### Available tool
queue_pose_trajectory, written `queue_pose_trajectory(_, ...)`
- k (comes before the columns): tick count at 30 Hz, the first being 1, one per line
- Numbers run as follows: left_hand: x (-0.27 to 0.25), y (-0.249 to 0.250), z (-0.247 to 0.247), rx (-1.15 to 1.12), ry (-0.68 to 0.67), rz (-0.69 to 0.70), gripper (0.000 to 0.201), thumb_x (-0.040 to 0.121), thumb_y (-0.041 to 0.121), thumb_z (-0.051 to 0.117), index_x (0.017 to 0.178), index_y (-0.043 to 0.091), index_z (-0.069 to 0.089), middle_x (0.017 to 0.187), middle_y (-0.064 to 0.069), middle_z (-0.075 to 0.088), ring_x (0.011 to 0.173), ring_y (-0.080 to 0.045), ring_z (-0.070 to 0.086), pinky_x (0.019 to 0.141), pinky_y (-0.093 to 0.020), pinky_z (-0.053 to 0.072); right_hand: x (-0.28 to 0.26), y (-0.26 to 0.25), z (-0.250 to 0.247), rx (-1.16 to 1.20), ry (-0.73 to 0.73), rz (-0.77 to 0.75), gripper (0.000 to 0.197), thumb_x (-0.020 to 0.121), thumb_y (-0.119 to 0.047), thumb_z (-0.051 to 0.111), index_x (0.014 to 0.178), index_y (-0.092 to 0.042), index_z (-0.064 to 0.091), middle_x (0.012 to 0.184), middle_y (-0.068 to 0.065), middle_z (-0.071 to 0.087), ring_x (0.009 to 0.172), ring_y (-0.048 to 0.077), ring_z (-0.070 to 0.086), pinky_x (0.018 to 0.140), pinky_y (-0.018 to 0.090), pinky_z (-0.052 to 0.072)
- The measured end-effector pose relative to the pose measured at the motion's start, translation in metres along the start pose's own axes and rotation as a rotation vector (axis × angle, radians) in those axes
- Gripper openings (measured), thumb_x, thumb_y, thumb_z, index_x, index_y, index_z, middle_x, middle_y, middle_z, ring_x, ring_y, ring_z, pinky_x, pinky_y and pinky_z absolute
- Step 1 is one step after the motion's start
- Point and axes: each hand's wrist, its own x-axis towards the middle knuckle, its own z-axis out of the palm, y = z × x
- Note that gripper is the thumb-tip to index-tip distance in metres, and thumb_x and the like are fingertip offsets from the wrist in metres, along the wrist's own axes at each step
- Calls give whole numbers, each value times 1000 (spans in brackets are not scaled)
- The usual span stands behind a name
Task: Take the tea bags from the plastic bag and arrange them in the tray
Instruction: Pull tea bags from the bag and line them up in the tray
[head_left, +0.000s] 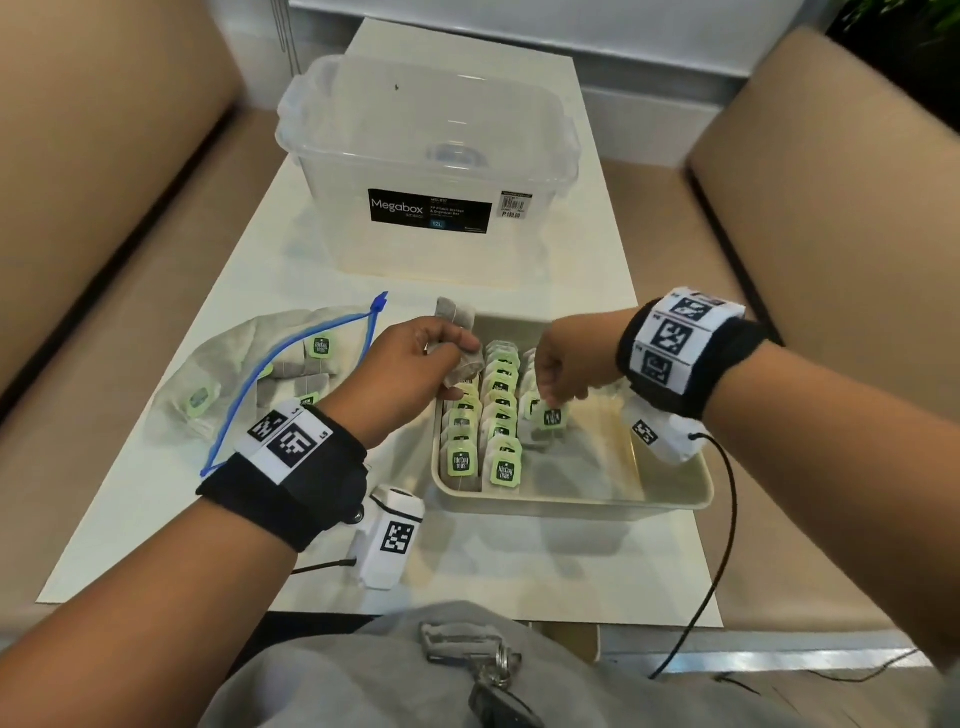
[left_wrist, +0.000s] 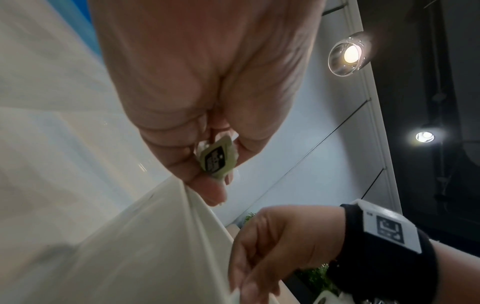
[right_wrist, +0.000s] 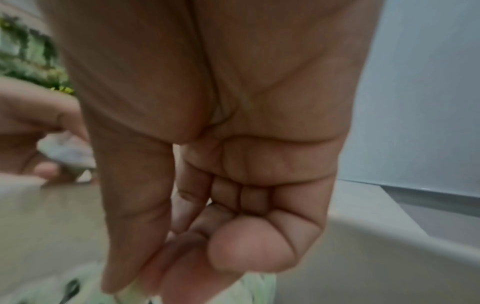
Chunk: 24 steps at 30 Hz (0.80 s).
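A beige tray (head_left: 670, 499) sits on the white table and holds rows of tea bags (head_left: 498, 410) with green tags along its left side. My left hand (head_left: 415, 358) hovers over the tray's far left corner and grips tea bags (head_left: 460, 332); the left wrist view shows a green tag (left_wrist: 217, 159) pinched between its fingers. My right hand (head_left: 563, 371) reaches down into the tray and pinches a tea bag (head_left: 550, 418) at the third row; its fingers (right_wrist: 145, 246) close on a pale bag. The clear zip plastic bag (head_left: 249, 384) with more tea bags lies left of the tray.
A clear lidded storage box (head_left: 426, 171) stands behind the tray. A small white marked device (head_left: 389, 540) lies near the table's front edge beside my left wrist. Tan sofa cushions (head_left: 852, 260) flank the table. The tray's right half (head_left: 597, 457) holds no bags.
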Motion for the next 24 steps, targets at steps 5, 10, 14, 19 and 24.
queue_pose_trajectory(5,0,-1,-3,-9,-33,-4,34,95,-3,38,96,15,67,111,-6,67,100,-19,65,73,-29,60,28,-5,18,-77,-152,3,9,84,-15,66,91,-10,70,79,0,73,59,8,61,51,20,46)
queue_pose_trajectory(10,0,-6,-7,-8,-55,23,28,96,-3,44,94,17,63,109,-1,66,97,-17,65,68,-27,58,38,-8,22,-127,-156,29,13,87,-7,60,96,-5,69,82,1,69,55,8,60,57,21,48)
queue_pose_trajectory(14,-1,-5,-8,-16,-72,16,26,95,-3,46,91,17,62,112,-4,65,102,-25,65,67,-29,58,28,-6,10,-90,-92,21,14,88,-11,59,92,-12,73,76,-5,70,55,9,61,54,20,50)
queue_pose_trajectory(19,-2,1,-6,-42,-103,14,20,98,2,47,95,17,60,106,-4,64,89,-18,66,63,-30,57,-1,-7,-27,112,295,-103,11,91,-24,60,86,-20,69,73,-8,70,56,7,63,63,20,51)
queue_pose_trajectory(24,-5,11,-1,-115,-169,-17,30,97,-2,46,119,17,49,76,10,70,75,-14,70,58,-25,54,-16,-18,-31,374,537,-263,12,89,-24,64,98,-17,67,89,-9,67,64,11,68,58,10,46)
